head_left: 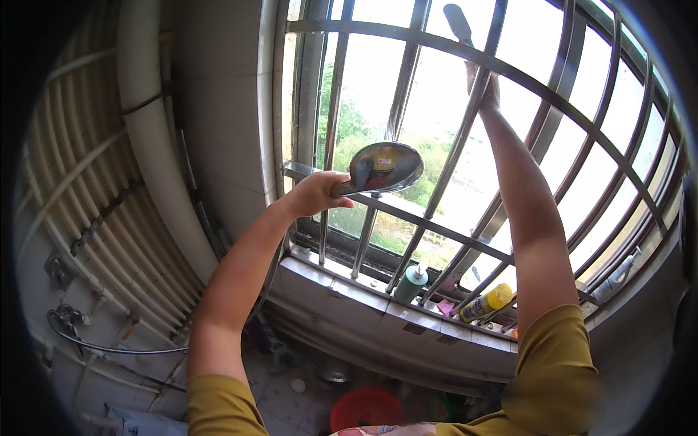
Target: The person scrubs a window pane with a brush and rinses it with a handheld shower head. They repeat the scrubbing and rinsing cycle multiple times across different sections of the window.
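My left hand [318,194] grips the handle of a chrome shower head [386,167] in front of the metal window bars [401,82]. Fine water spray rises from the far side of the head, towards the window. High on the right, my right hand [483,90] is beyond a bar, with the forearm raised. It holds a dark paddle-shaped tool [458,23], perhaps a brush, which points up against the bright window. The bars partly hide the fingers, and glare blurs the tool's detail.
On the tiled sill [349,283] stand a green bottle [411,283] with a white nozzle, a pink piece [445,307] and a yellow-capped can [487,303]. White pipes [103,207] and a wall tap [68,316] are at left. A red basin [366,410] lies below on the floor.
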A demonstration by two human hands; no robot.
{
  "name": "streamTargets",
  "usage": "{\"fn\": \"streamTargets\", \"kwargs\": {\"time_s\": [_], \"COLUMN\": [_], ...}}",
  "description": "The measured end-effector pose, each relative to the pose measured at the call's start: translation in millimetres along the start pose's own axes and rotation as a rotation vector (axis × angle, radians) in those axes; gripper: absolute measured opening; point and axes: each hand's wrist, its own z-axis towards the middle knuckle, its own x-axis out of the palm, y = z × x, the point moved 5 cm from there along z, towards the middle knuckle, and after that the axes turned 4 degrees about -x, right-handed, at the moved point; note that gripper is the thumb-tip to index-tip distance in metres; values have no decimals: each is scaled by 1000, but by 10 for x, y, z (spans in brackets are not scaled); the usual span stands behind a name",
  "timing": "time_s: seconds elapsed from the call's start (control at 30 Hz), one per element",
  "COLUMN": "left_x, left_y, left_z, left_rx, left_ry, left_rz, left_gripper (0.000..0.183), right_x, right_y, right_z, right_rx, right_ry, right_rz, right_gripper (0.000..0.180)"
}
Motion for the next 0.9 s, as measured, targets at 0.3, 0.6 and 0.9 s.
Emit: {"fn": "streamTargets", "kwargs": {"time_s": [0.3, 0.6, 0.9], "left_x": [-211, -221, -249], "left_y": [81, 231, -171], "left_z": [-218, -223, 217], "left_rx": [-179, -238, -91], "left_ry": [35, 62, 83], "left_rz": [29, -215, -22], "left_gripper": [31, 21, 34], "right_x": [757, 864, -84], "right_y": [327, 52, -557], "right_z": [-610, -369, 225], "right_rx": [-426, -363, 9], "right_ry": [1066, 796, 71], "right_rz": [170, 422, -103], "right_gripper": [31, 35, 34]}}
